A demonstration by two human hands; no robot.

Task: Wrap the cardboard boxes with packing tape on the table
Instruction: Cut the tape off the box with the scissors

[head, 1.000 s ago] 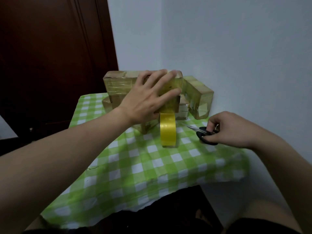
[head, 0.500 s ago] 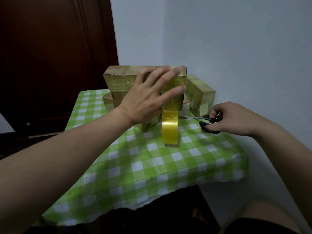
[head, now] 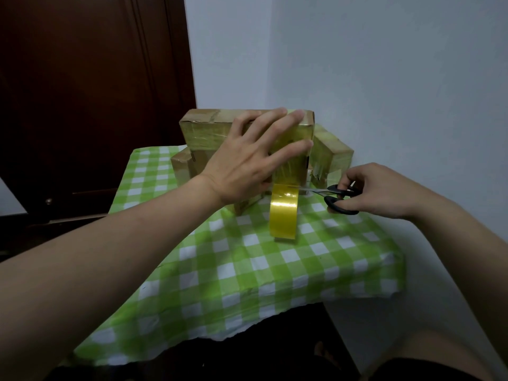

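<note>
**Cutting the tape free: where it could slip**

My left hand [head: 247, 166] lies flat on the front of the top cardboard box [head: 206, 133]. Its fingers are straight and spread, so the grip holds nothing and only presses. My right hand [head: 384, 191] has its grip curled through the black handles of the scissors [head: 327, 192]. The blades reach the tape strip [head: 288, 174] just above the yellow tape roll [head: 283, 214]. The roll hangs from that strip low over the worktop [head: 275, 270]; I cannot tell whether it touches the cloth.

I see three risks. Once the strip parts, the roll will probably drop and could wheel toward the near edge. The freed end may curl back and stick to itself unless my palm smooths it down. The box is stacked on others, so a sideways nudge from the blades could shift the pile. A skewed bite would also tear the film ragged.
</note>
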